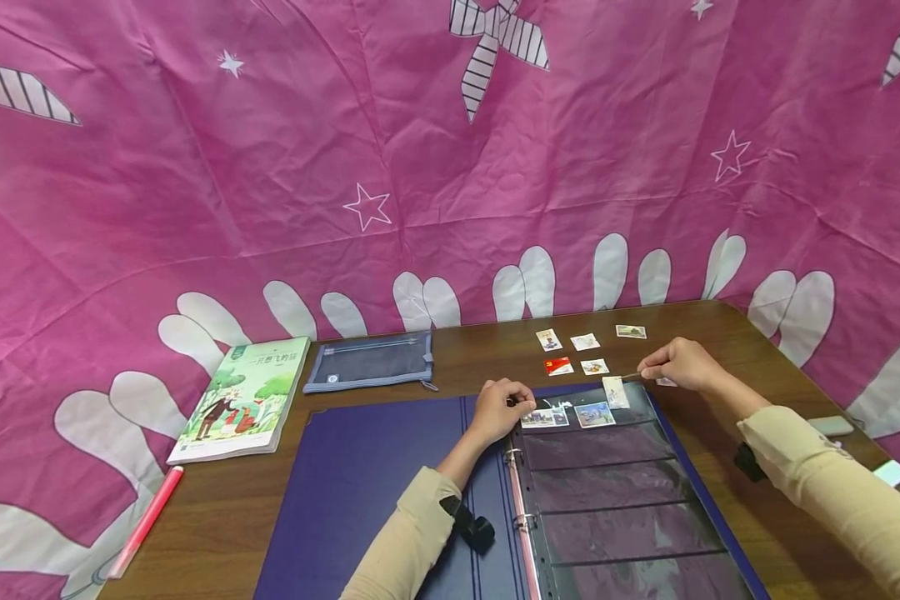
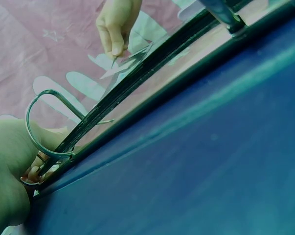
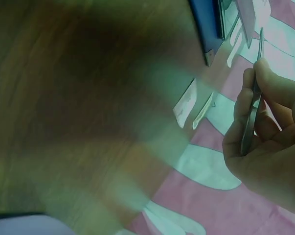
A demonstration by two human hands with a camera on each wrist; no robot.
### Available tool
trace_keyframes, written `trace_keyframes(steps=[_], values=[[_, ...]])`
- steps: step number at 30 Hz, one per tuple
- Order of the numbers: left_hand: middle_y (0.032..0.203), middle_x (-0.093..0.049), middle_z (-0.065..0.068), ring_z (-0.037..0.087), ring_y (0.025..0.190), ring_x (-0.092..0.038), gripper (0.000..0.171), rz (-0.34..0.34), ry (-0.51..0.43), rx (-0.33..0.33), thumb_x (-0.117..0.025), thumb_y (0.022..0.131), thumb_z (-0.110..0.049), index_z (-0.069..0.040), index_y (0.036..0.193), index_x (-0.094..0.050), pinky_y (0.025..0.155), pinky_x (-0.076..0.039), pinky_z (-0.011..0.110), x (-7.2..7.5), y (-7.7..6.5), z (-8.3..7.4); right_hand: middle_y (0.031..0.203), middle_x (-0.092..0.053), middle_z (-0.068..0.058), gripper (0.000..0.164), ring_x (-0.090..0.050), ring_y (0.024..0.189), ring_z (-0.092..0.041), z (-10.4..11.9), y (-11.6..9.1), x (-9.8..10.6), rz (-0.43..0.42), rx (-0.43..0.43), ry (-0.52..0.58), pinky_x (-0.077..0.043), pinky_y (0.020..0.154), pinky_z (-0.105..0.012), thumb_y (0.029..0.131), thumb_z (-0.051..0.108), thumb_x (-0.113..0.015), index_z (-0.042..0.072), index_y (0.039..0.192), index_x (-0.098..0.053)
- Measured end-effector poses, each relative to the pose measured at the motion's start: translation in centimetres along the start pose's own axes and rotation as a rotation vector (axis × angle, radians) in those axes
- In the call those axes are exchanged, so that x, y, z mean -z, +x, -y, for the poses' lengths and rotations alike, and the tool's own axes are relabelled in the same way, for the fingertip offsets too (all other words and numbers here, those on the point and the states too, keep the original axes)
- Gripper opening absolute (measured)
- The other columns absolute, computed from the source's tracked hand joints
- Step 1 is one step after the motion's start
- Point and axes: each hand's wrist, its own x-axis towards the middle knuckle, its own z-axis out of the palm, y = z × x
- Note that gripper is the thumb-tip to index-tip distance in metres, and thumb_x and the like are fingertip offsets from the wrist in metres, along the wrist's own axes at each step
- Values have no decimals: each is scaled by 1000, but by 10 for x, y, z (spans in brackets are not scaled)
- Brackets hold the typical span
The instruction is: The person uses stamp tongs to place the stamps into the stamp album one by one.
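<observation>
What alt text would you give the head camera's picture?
A person's right hand holds a stamp in tweezers at the pocketed page of an open blue album; the left hand grips the page's top corner. More stamps lie beyond; a book and pouch sit left.

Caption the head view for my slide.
Right hand holds a stamp with tweezers at the top of a pocket page in a binder; left hand grips the page.
</observation>
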Motion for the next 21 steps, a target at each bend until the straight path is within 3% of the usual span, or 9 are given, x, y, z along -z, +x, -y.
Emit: trace_keyframes(steps=[4,10,15,21], values=[[79,-62,5,8,79,-42,4,8,2,10,-70,79,-16,-12,80,-69,72,-30,19,1,0,0,85,-73,-14,18,-60,64,-6,-2,-1,2,6,45,-35,-44,57,-19,81,13,-67,-1,90,-73],[80,-61,5,8,80,-41,7,26,-10,30,-70,80,-17,-10,81,-69,73,-31,21,0,0,1,78,-72,-10,12,-50,62,-4,-3,-3,7,28,117,-119,-40,59,-21,80,12,-67,2,83,-73],[80,-61,5,8,80,-41,5,24,-9,30,-70,79,-16,-11,81,-70,73,-31,20,0,1,2,90,-72,-17,9,-55,70,-3,-3,-5,8,35,157,-150,-44,61,-21,80,13,-68,6,81,-74],[79,-61,5,8,80,-41,7,23,-9,31,-70,79,-17,-10,80,-69,73,-31,20,0,1,1,73,-71,-6,9,-50,62,-5,-2,-1,12,71,147,-161,-41,60,-22,79,12,-68,5,82,-74]])
